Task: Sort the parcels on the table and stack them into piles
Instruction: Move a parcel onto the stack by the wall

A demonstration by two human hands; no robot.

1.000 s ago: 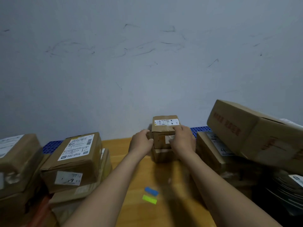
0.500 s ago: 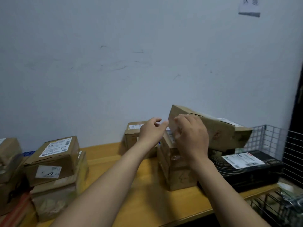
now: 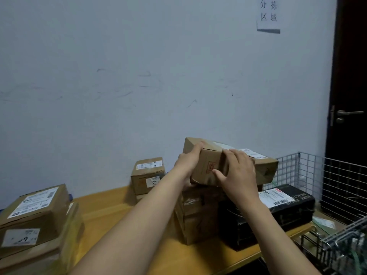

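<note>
Surface (image 3: 119, 211) of yellow wood carries the parcels. Both hands hold one long brown box (image 3: 210, 167) at its near end. The left hand (image 3: 186, 165) has its grip clamped on the left corner, with fingers curled over the top edge. The right hand (image 3: 238, 175) grips it too, fingers spread on top and thumb pressed on the near side. The box is tilted, right above a pile of brown boxes (image 3: 198, 215), beside a black parcel (image 3: 294, 205). I cannot tell if it touches the pile.
</note>
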